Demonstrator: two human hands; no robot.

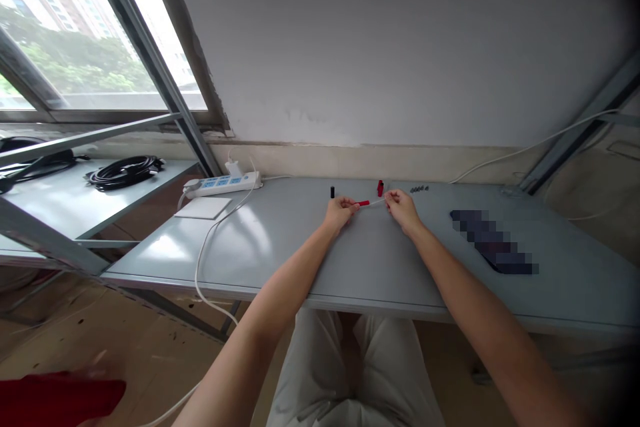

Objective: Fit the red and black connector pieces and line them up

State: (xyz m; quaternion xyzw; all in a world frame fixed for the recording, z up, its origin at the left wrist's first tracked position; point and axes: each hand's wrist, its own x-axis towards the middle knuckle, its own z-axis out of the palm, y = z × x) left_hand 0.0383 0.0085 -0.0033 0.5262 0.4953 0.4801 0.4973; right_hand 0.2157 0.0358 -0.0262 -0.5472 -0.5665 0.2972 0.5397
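A red tube [363, 203] is pinched by the fingers of the left hand [341, 213], near the back edge of the table [280, 240]. A thin pale stick [377, 202] next to it is pinched by the fingers of the right hand [401, 209].

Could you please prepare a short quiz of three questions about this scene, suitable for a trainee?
1. True or false: the left hand holds a red piece, and a thin pale piece runs from it to the right hand.
2. Which thing lies just in front of the power strip? A) coil of black cable; B) white flat piece; C) upright black piece.
3. Complete: the small dark pieces lie to the ____ of the right hand.

Key: 1 true; 2 B; 3 right.
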